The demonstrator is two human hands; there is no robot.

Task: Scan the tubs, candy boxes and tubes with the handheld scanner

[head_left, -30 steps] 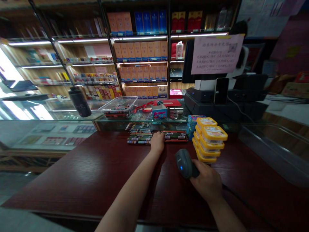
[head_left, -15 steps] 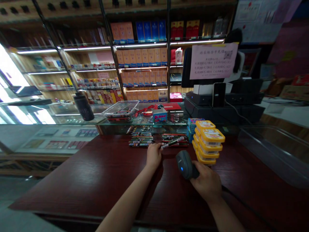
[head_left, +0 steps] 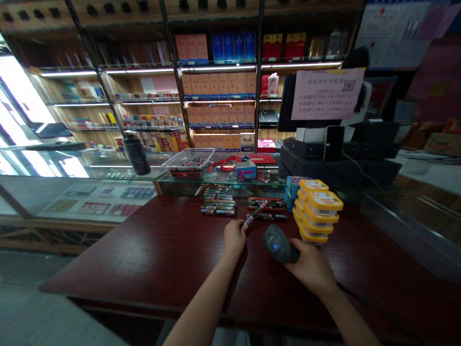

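My left hand (head_left: pixel 235 237) is closed on the near end of a slim printed pen (head_left: pixel 256 214), its far end tilted up to the right over the table. Beyond it lie two rows of similar pens (head_left: pixel 219 205), one to the left and one to the right. In my right hand (head_left: pixel 314 267) is a dark handheld barcode scanner (head_left: pixel 276 244) with a blue light. The scanner's head is to the right of the pen and apart from it. My right fingers wrap around its handle, partly hidden.
Stacked yellow-lidded tubs (head_left: pixel 320 211) stand right of the pens, beside blue packets (head_left: pixel 292 192). A clear bin (head_left: pixel 414 230) is at the far right. On the glass counter are a clear tray (head_left: pixel 189 163), a small box (head_left: pixel 246 170) and a black bottle (head_left: pixel 137 154). A monitor (head_left: pixel 288 103) stands behind.
My left hand has drawn slightly back from the rows, and the pen in it points more steeply away from me. The scanner stays in my right hand. The view has turned slightly left.
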